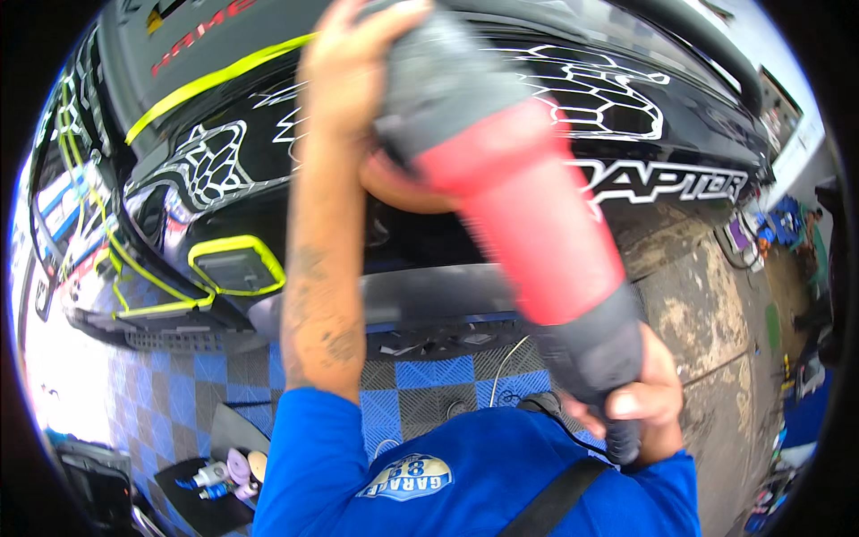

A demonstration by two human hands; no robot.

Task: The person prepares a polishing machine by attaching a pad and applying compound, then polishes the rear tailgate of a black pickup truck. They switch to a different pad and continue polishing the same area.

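A red and black power polisher (pixel 537 208), blurred, lies diagonally across the middle of the view. My left hand (pixel 356 60) is closed around its black head at the top. At the tool's rear end, beside the cord's sleeve, my right hand (pixel 647 399) grips the black body. Part of an orange pad (pixel 402 191) shows under the head, against or just over the glossy black side of a vehicle (pixel 416 238); contact cannot be told. White-outlined graphics (pixel 604 101) and lettering run along that panel. Yellow-green masking tape (pixel 221 80) follows a panel edge and frames a lamp or cover (pixel 236 266).
Blue and grey floor tiles (pixel 436 376) lie below the vehicle, with a pale cable (pixel 500 369) across them. Bottles and polishing pads (pixel 238 466) rest on a dark mat at lower left. Stained concrete (pixel 704 315) is at right, where another person (pixel 812 248) is partly visible.
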